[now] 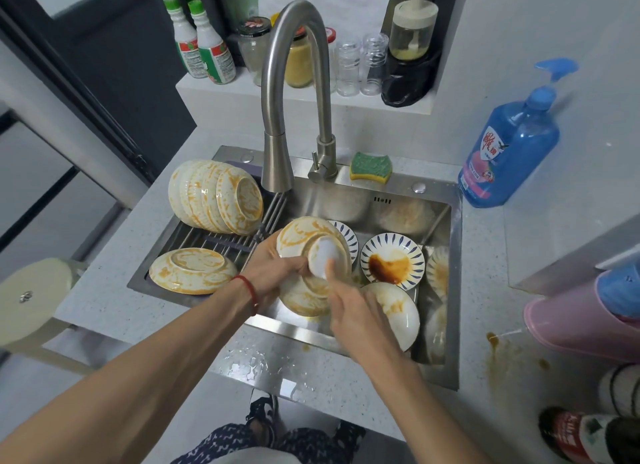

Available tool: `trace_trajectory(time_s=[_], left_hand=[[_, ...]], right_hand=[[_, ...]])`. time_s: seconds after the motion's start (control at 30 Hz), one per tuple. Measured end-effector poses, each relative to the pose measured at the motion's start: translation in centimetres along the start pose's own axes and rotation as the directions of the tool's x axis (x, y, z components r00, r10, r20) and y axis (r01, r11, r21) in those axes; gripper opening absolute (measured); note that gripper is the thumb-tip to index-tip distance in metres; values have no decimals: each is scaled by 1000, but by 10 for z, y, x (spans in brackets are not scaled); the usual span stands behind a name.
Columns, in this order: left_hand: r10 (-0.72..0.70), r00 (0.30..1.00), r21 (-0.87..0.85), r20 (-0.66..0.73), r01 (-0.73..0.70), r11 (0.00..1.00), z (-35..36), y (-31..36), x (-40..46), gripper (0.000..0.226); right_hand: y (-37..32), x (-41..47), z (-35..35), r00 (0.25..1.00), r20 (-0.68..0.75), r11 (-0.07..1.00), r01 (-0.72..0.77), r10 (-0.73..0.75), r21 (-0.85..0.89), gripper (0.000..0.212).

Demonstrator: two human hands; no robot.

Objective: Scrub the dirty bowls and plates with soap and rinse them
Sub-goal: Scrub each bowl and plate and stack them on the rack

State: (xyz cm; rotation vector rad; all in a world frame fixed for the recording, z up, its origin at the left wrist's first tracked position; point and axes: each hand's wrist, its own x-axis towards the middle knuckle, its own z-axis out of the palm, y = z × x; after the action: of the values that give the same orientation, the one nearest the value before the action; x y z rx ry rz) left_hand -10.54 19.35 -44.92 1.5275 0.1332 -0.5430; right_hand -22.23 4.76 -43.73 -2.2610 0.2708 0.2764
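Observation:
My left hand (273, 273) grips an orange-stained white bowl (301, 238) held bottom-up over the steel sink (346, 200). My right hand (353, 311) has a finger on the bowl's foot ring and the other fingers lie fairly straight. Under the held bowl another stained bowl (304, 297) lies in the sink. A blue-patterned plate (393, 261) smeared with brown sauce and a white stained plate (398, 311) rest to the right. A green and yellow sponge (370, 166) sits on the sink's back rim. The blue soap bottle (509, 145) stands on the counter at right.
A stack of stained bowls (214, 197) leans on the drying rack (221, 242) over the sink's left side, with one plate (192, 271) upside down in front. The faucet (294, 93) arches above the sink. Jars and spray bottles (204, 44) crowd the back ledge. Sauce spills (495, 346) mark the right counter.

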Motion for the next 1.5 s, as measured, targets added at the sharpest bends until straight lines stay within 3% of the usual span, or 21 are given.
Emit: trace_trajectory(time_s=[0.07,0.13,0.2,0.3,0.37,0.43,0.5,0.6,0.63,0.73,0.83,0.97,1.17,1.3,1.4,1.5], left_hand=[[7,1000,25,6,-7,1000,-4,2,3,70],[-2,999,92,33,-1,996,-8,6,6,70],[16,996,209,91,-35,977,-6,12,9,62],[35,971,443,237,-140,885,3,23,15,57],[8,942,569,337,-210,795,12,33,17,55],[-12,915,606,403,-257,753,20,40,18,46],[6,920,572,393,-249,782,24,49,15,37],[16,941,409,338,-162,898,20,60,8,36],[14,947,334,320,-127,934,17,58,6,38],[6,972,163,235,-45,986,16,38,-1,62],[36,994,140,108,-51,989,22,15,1,66],[115,991,325,69,-132,937,21,10,9,59],[143,989,629,47,-141,765,22,14,18,71],[157,986,704,63,-155,693,25,19,14,59],[183,982,711,39,-156,686,24,20,14,64],[161,986,727,38,-137,672,25,23,10,47]], right_hand=[[8,-13,1,999,47,1000,9,-10,21,62],[25,-11,-8,994,69,996,-87,85,30,61],[36,-1,-20,988,-11,979,-152,155,133,64],[37,18,-31,973,-194,968,-77,125,237,90],[37,35,-38,972,-199,944,-52,122,326,109],[41,45,-44,978,-174,899,-29,116,437,114],[47,47,-46,980,-168,874,-9,103,485,110],[53,44,-42,964,-211,827,-14,160,562,85],[52,44,-41,952,-221,789,-31,210,613,79],[52,47,-38,926,-198,689,-85,320,720,89],[45,44,-42,943,-186,822,-131,275,554,81],[51,46,-56,946,-107,919,-265,307,293,54],[17,32,-52,1000,1,997,3,-3,73,62],[14,43,-64,998,-21,996,-65,64,-68,75],[-3,23,-53,996,76,995,54,-47,-85,77],[6,35,-57,997,56,994,-48,53,-99,76]])
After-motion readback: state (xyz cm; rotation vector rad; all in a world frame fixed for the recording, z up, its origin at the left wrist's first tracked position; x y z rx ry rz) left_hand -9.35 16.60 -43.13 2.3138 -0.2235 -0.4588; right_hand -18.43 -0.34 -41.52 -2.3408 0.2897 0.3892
